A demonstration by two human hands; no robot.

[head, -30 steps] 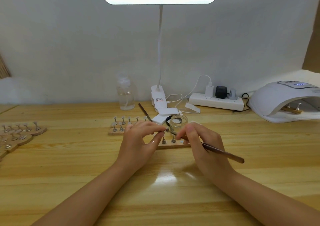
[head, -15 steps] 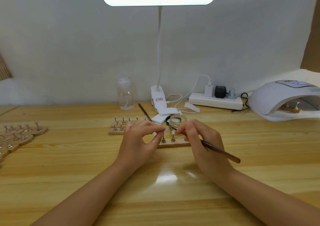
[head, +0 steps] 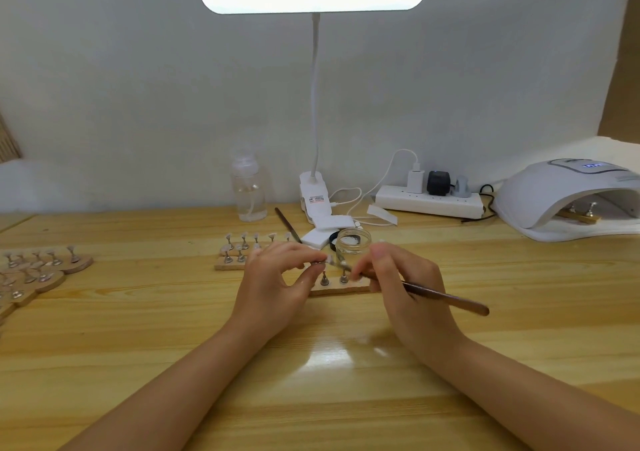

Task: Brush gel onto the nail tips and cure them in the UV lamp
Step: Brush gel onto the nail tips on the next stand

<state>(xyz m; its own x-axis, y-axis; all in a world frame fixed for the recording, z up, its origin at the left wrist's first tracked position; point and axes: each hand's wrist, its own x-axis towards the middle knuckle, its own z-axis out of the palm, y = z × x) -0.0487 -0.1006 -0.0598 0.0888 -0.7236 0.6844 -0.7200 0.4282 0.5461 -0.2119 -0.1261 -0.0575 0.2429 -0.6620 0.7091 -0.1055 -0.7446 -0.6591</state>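
My left hand [head: 277, 281] pinches a small nail tip on its metal stand [head: 318, 261] just above a wooden holder strip [head: 341, 290]. My right hand [head: 405, 288] grips a brown-handled gel brush [head: 446, 300], whose tip touches that nail tip. Two more stands [head: 334, 278] stay upright on the strip. A small glass gel jar [head: 352, 244] sits right behind the hands. The white UV lamp [head: 568, 196] stands at the far right with a wooden strip of stands [head: 580, 215] inside.
Another strip of nail stands [head: 242, 249] lies left of the jar, and several more strips [head: 38, 270] at the left edge. A second brush [head: 287, 223], white pads [head: 323, 230], a clear bottle [head: 248, 191], a desk lamp clamp [head: 313, 194] and a power strip [head: 429, 204] line the back.
The brush tip has shifted left from the jar's front to the nail tip held in my left hand. The left hand has barely moved.
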